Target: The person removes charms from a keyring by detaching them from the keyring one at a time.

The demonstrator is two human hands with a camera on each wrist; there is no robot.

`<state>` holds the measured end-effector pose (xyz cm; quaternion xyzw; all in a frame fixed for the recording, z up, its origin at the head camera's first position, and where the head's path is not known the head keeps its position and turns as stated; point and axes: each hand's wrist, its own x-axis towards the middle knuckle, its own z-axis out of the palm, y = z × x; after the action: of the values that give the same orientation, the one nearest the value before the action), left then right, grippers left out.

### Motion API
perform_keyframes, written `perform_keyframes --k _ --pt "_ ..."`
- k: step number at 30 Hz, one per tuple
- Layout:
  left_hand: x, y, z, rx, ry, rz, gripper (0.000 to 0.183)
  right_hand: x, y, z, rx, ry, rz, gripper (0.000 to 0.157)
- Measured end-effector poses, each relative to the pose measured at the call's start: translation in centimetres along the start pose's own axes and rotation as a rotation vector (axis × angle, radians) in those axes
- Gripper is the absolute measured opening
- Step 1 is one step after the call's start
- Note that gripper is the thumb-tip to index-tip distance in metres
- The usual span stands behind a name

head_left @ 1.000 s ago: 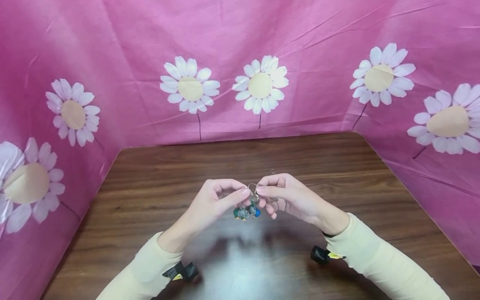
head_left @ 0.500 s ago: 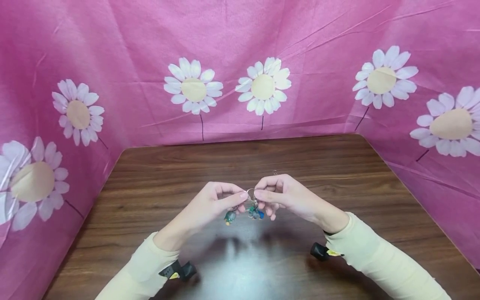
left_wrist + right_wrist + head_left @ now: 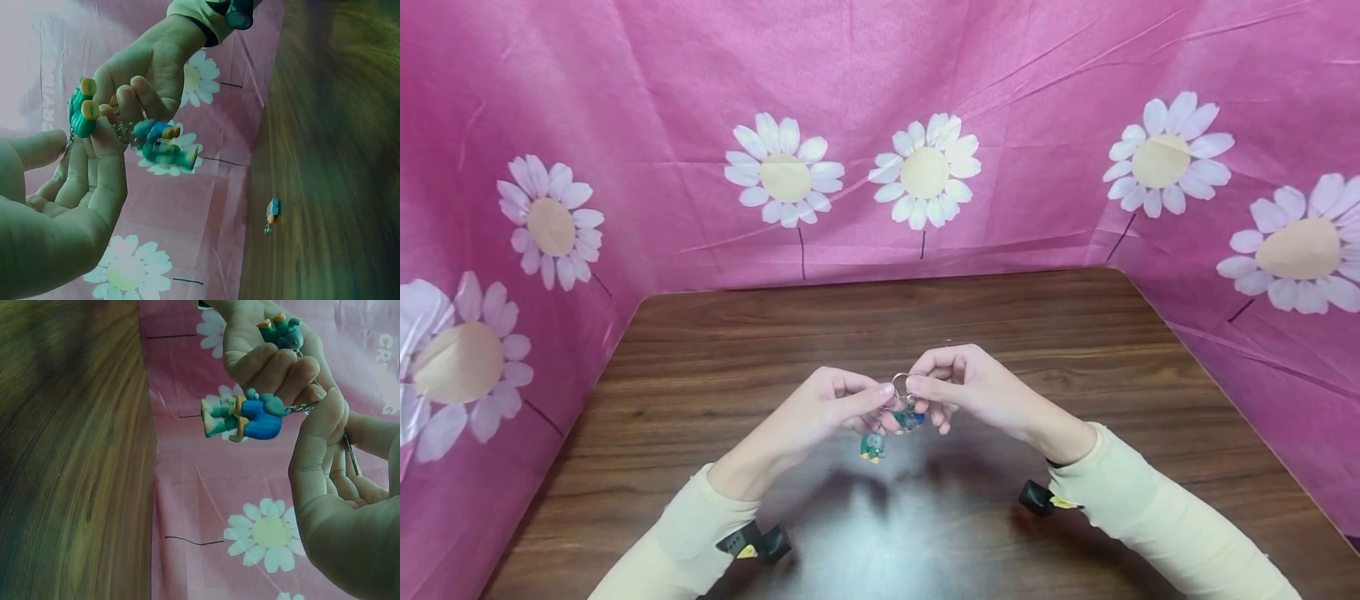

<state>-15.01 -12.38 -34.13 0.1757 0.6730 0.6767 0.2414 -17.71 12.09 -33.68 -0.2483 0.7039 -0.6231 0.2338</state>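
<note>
Over the middle of the table, my left hand (image 3: 820, 417) and right hand (image 3: 988, 400) pinch opposite sides of a metal key ring (image 3: 901, 377) between thumb and fingers. Below the left fingers dangles a green elephant-like figure charm (image 3: 872, 447) with orange feet, on a short chain. Blue and green figure charms (image 3: 907, 419) hang under the ring between the hands, partly hidden by fingers. The right wrist view shows a blue-clad charm (image 3: 259, 419) on its chain beside the right fingers, while the ring's far side is covered by the hand.
A small blue and orange figure charm (image 3: 272, 211) with a metal end lies on the wooden table (image 3: 715, 333). Pink cloth (image 3: 850, 50) printed with daisies encloses the table's back and sides. A black wrist camera (image 3: 772, 543) sits below the left sleeve.
Both hands keep their pinch on the ring almost in place. The green charm under the left fingers has swung and turned, now hanging lower and apart from the others.
</note>
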Motion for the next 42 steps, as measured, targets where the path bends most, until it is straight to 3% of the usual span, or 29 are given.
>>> perform_keyframes --k 14,19,26,29,36,42 --pt "0.7 -0.1 0.1 0.04 0.011 -0.023 0.033 0.2 0.6 -0.9 -0.079 -0.026 -0.042 0.012" --pt "1.1 -0.7 0.1 0.141 -0.012 -0.018 0.029 0.3 1.0 -1.5 -0.181 -0.077 -0.08 0.008" --pt "1.7 -1.3 0.2 0.353 -0.016 0.047 0.025 0.3 2.1 -2.2 -0.266 -0.184 -0.174 0.006" --pt "1.8 -1.3 0.2 0.387 -0.011 0.06 0.024 0.4 2.5 -2.4 -0.286 -0.197 -0.199 0.006" --pt "1.5 -1.3 -0.2 0.297 -0.016 0.068 0.019 0.5 2.9 -2.1 -0.291 -0.148 -0.19 0.004" --pt "1.2 -1.2 -0.4 0.248 0.027 0.078 0.02 0.7 3.2 -1.3 -0.196 -0.069 -0.184 0.006"
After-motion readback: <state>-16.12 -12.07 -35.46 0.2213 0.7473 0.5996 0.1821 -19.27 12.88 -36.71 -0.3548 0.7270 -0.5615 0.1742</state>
